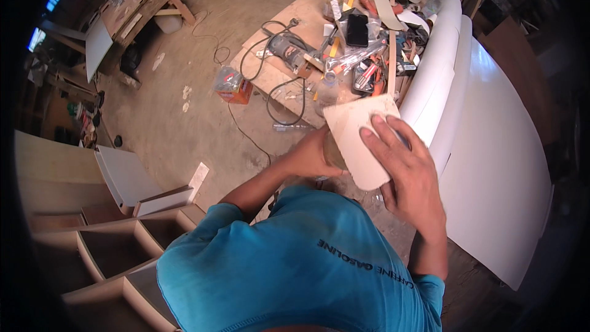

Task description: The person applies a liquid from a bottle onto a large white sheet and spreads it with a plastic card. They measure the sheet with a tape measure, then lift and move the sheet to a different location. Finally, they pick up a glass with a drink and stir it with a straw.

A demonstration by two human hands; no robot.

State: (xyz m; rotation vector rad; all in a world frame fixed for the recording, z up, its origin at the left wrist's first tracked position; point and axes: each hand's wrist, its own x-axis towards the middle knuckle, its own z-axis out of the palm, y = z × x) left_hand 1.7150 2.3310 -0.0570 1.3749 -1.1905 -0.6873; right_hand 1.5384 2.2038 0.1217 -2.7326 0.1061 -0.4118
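A cream-white flat panel [361, 141] with rounded corners is tilted in front of my chest. My right hand [402, 163] grips it, fingers spread across its face near the right edge and thumb low. On the panel's left side, my left hand [312, 155] is curled around a brownish, rounded thing [333, 151] mostly hidden behind the panel. I cannot make out what that thing is, and the left fingertips are out of sight.
Ahead, a cluttered wooden table [255, 64] bears a corded power tool [287, 52], a black phone [357, 29] and hand tools. White rolled sheets [439, 74] and a large white sheet [498, 147] stand right. An orange box [234, 86] lies left; wooden compartments [117, 243] stand lower left.
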